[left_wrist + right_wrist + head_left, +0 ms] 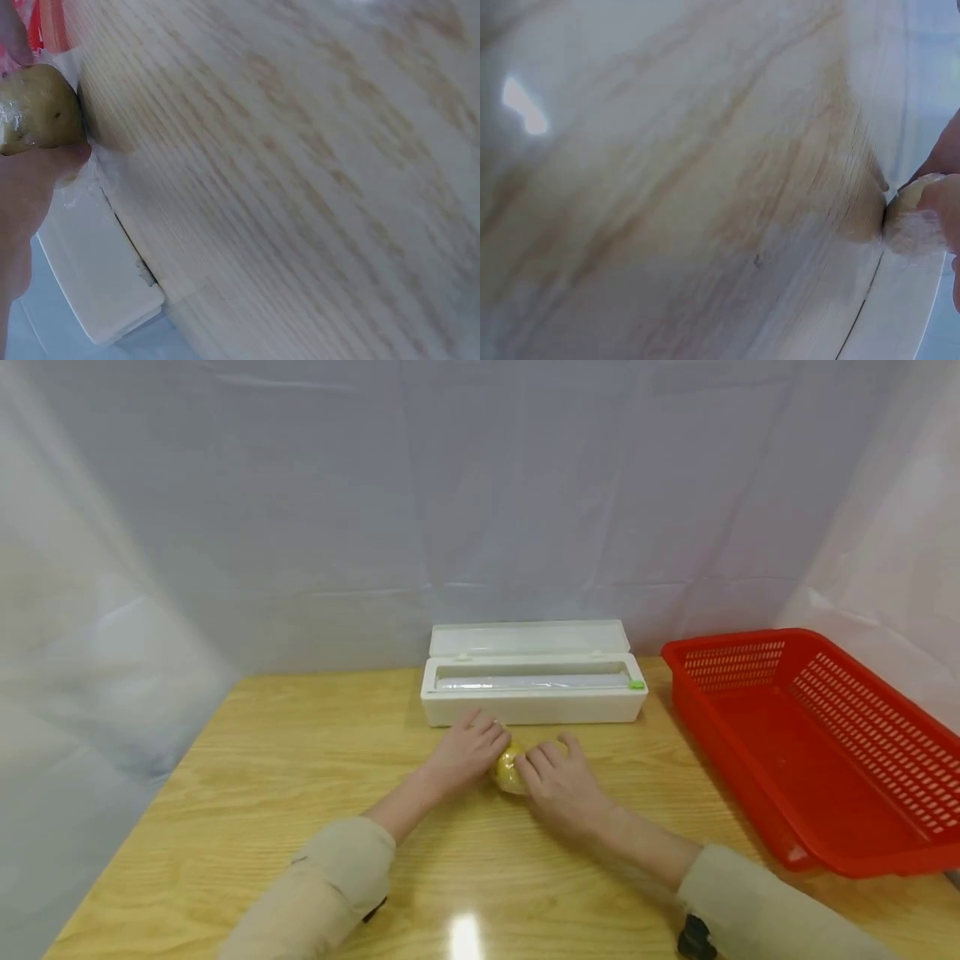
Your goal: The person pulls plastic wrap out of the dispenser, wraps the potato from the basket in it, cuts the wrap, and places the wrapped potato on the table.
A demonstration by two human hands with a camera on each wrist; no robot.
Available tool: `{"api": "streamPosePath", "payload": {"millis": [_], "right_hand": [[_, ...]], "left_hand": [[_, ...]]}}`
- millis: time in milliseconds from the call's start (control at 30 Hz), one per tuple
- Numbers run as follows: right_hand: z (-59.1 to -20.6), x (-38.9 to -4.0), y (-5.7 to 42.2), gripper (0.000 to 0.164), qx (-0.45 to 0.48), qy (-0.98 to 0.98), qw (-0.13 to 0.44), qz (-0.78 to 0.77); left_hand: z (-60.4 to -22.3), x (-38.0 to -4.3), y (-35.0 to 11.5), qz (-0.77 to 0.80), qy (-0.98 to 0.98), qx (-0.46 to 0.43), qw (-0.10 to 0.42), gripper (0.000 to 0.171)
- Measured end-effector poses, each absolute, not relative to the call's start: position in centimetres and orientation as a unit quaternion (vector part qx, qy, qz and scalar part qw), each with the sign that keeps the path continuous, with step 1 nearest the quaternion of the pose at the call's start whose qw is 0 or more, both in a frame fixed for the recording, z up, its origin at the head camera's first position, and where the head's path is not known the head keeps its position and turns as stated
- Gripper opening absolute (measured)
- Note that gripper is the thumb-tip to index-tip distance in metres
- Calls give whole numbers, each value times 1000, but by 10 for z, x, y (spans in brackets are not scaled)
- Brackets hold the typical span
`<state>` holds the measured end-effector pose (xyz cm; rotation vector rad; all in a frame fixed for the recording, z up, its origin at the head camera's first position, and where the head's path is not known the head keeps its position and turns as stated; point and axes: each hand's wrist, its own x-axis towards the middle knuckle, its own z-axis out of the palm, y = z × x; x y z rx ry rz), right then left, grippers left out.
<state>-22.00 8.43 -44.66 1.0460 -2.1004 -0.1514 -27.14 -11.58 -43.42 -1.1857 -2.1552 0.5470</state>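
A yellow-brown potato [510,770] with small dark spots sits on the table, covered in clear, shiny plastic film. My left hand [468,750] grips it from the left side. From the right, my right hand [562,781] holds it with bent fingers. In the left wrist view, film edges stick out around the potato [45,109]. The right wrist view shows crinkled film over the potato [915,225] under my fingers. Just behind my hands stands a white film dispenser box [536,708], lid raised, with a roll of film [532,682] inside.
To the right stands a red plastic basket [731,760] with slotted walls. A green slider [636,685] sits at the dispenser's right end. The wooden table [285,752] ends at a pale hanging sheet [337,527] behind.
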Motion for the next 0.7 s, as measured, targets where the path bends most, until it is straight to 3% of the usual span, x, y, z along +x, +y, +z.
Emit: {"api": "streamPosePath", "payload": {"millis": [167,300,700], "right_hand": [[-445,-213,79,26,444,-809,383,-49],[-443,-208,75,17,481,-793,371,-39],[-437,-198,69,15,554,-742,371,-72]], "left_hand": [[-433,-263,-128,185,-826,-446,291,62],[-432,-250,-137,139,-823,-466,293,72],[-430,-232,-143,74,-818,-500,276,50]]}}
